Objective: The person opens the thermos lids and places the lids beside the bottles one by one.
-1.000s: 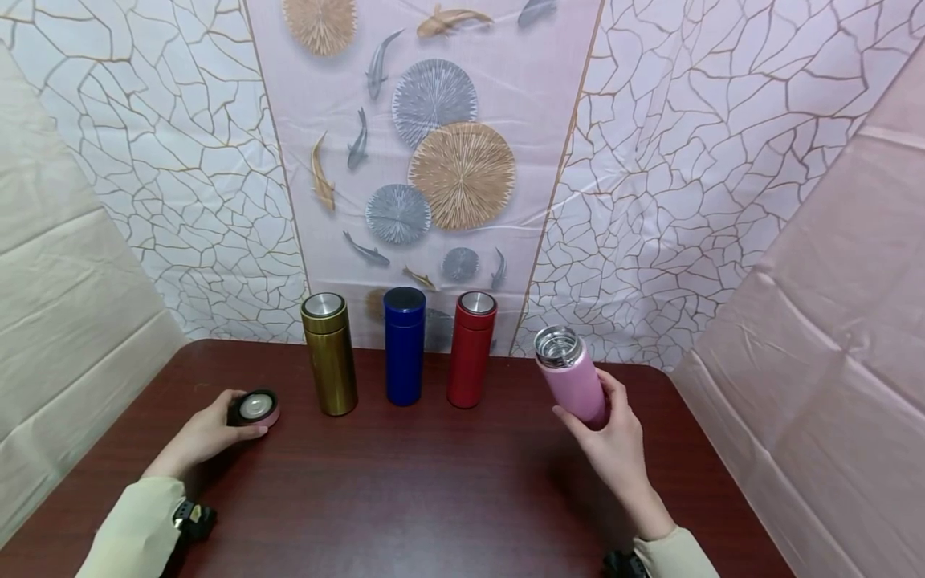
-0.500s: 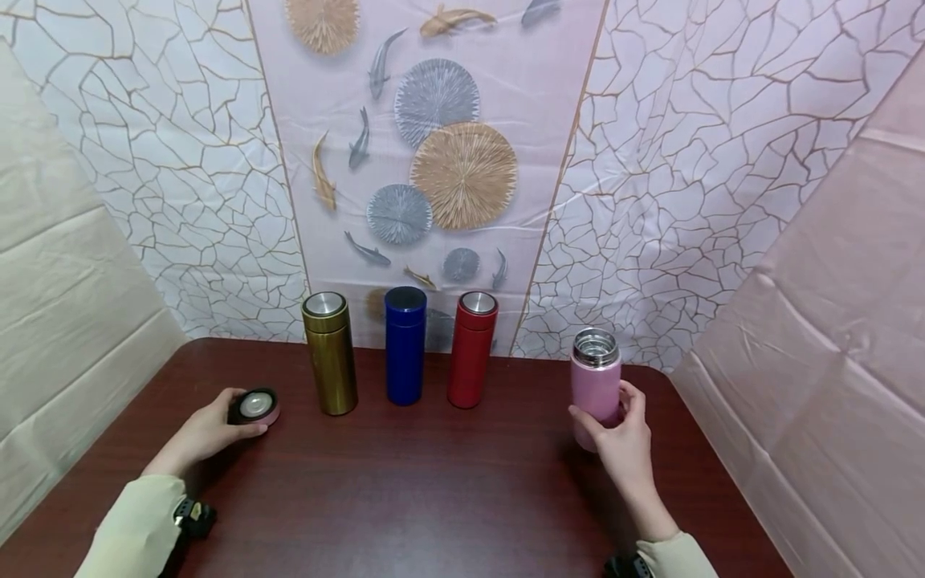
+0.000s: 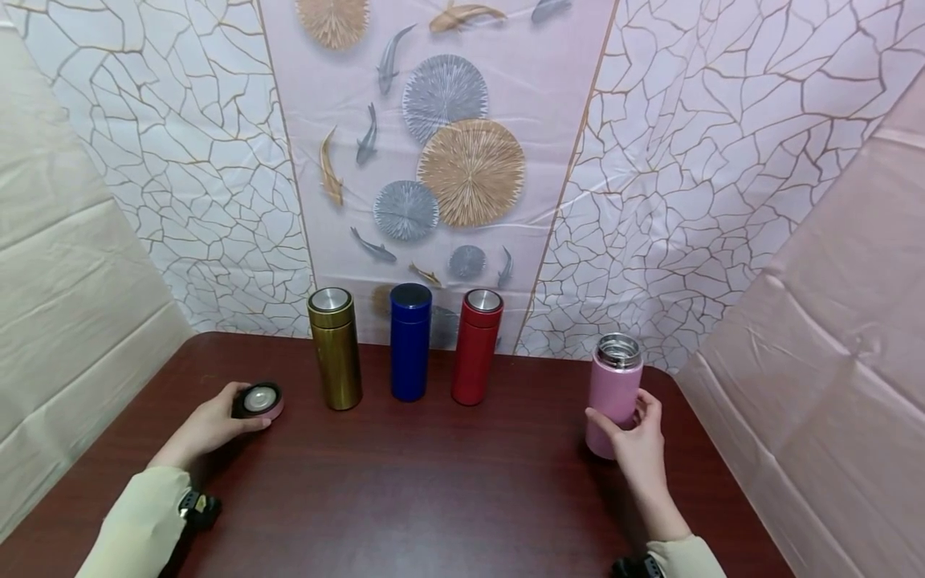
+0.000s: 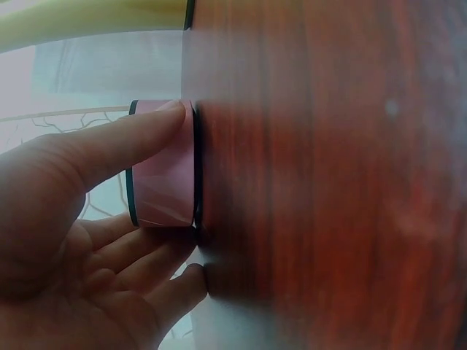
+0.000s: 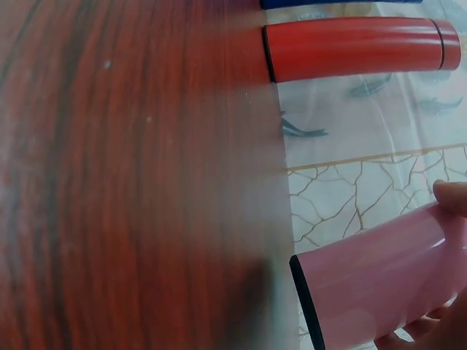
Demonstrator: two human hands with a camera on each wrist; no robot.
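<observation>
At the right side of the table my right hand grips a pink thermos bottle around its body, thumb on the near left side. The bottle stands nearly upright with its steel mouth uncovered; its black base shows close to the tabletop in the right wrist view. Far to the left, my left hand holds the pink and black lid between thumb and fingers. The lid lies on the table, its inner side facing up. In the left wrist view the thumb presses the lid's pink side.
A gold thermos, a blue thermos and a red thermos stand capped in a row at the back of the dark wooden table. Behind them hangs a patterned cloth. Pale cloth walls close off both sides.
My right hand has moved the pink thermos to the right and lower, and turned it from tilted to nearly upright. The left hand stays on the lid. The head view has shifted slightly.
</observation>
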